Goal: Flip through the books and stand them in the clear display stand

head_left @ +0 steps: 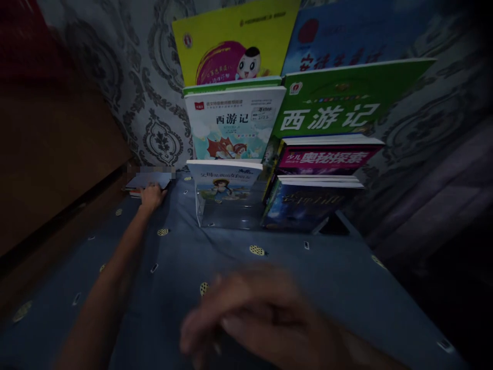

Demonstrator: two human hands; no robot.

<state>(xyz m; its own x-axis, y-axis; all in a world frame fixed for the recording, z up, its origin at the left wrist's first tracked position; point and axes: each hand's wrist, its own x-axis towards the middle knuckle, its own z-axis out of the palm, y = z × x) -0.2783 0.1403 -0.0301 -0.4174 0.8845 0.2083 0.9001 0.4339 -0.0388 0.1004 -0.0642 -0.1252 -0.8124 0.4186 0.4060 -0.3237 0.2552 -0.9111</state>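
My left hand (pixel 153 196) reaches far forward to a small stack of books (pixel 137 182) in the back left corner. Its fingers close on the near edge of the top book, and their tips are partly hidden. Low in front, my right hand (pixel 250 313) hovers above the dark blue cloth, blurred by motion. Its fingers bend loosely, and no held thing shows there. Ahead stands a clear stand (pixel 231 216) with picture books in tiers: a white book (pixel 233 123), a yellow book (pixel 231 46) behind it and a pale blue book (pixel 227 187) in front.
To the right on the tiers are a green book (pixel 346 97), a blue book (pixel 358 36), magenta books (pixel 331 156) and dark blue books (pixel 308 203). Patterned wallpaper (pixel 162 133) backs the table. A brown panel (pixel 50 154) borders the left side. The cloth (pixel 185 267) has pineapple prints.
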